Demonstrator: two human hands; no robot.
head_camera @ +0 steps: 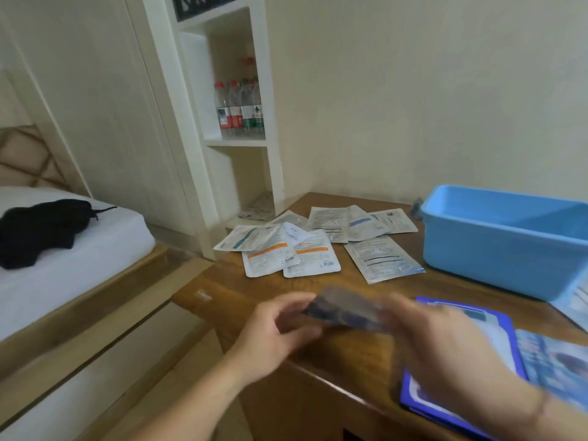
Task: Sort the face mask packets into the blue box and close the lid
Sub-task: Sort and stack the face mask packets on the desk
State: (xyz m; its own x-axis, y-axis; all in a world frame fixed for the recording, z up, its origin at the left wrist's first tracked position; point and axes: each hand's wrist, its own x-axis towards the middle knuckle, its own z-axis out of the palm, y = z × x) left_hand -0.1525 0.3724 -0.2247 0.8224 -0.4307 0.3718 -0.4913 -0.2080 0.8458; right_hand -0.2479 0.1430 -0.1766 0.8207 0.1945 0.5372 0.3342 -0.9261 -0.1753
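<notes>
Face mask packets are thin, light and floppy, probably slick, so we judge an edge pinch best. Nearest, a dark packet [345, 308] hangs over the table [343, 354] edge between our hands: the left hand [280, 332] pinches its 9 o'clock end; the right hand [436, 342] is too blurred to tell its hold. At 4 o'clock lie blue-bordered packets [496, 316]. Farther, at 12 o'clock, white packets [311, 246] lie overlapping. The blue box [496, 249] stands open at 2 o'clock; we see no lid.
</notes>
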